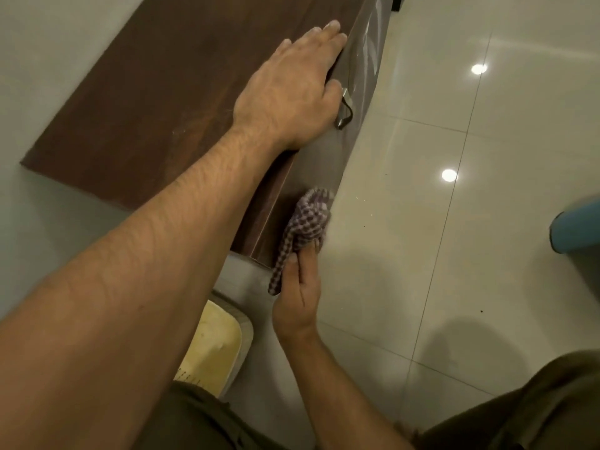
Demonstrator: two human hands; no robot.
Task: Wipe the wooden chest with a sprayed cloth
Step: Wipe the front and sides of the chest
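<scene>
Two hands worked here, each w/ its own job. Right hand [297, 303] pinched a bunched checked cloth [305, 227] between thumb and fingers, pressing the wad against the chest [136, 102] front, low down near the near corner, just above the floor [454, 254]. Left hand [292, 89] lay flat and released, palm down on the chest top at its front edge, fingers straight, gripping nothing; it looked like a brace. Thumb sat just beside a metal handle [345, 108] on the front face. From the cloth, the unwiped front ran up and away along the chest's long axis, toward the left hand and beyond, so the right hand was the nearer one for that stroke, prob. sliding away along the face. Chest was dark brown wood, long and low, against a pale wall [48, 60]; top matte w/ faint pale smears, front glossier, catching streaks of light. Couldn't tell whether the cloth was damp.
</scene>
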